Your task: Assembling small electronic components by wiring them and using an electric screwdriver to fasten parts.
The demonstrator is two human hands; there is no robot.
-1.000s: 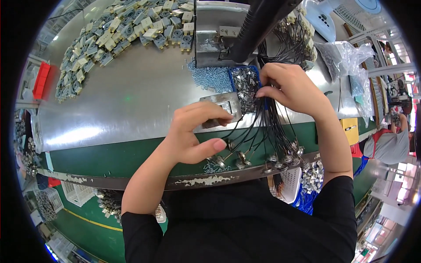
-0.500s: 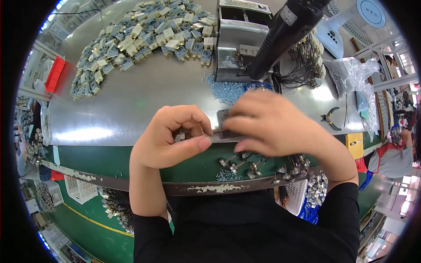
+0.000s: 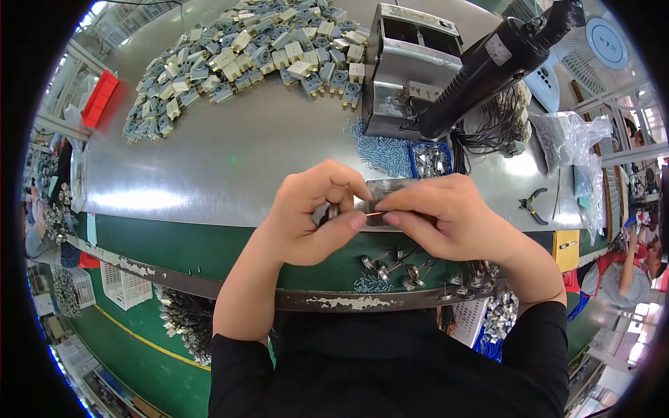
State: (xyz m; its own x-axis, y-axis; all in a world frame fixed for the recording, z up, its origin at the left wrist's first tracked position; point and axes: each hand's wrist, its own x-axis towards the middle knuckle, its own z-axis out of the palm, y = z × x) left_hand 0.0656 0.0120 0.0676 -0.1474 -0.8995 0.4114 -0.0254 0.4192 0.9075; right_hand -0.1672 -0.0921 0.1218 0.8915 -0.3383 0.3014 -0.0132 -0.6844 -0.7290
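Over the near edge of the bench, my left hand is curled around a small round metal part, mostly hidden by the fingers. A thin copper-coloured piece runs between the two hands. Its right end is pinched between thumb and fingers of my right hand. A flat grey metal block lies just behind the fingertips. In front of my right hand, several round metal parts with thin stems rest on the green mat, beside a few small screws.
Behind my hands are blue screws, a blue tray of small metal pieces and a metal machine with a black cylinder. Grey-and-cream blocks are heaped far left. Pliers and a plastic bag lie right.
My right hand, blurred before near the blue tray, has come down and now pinches the thin piece beside my left hand. The whole view has shifted, so the bench things sit further right.
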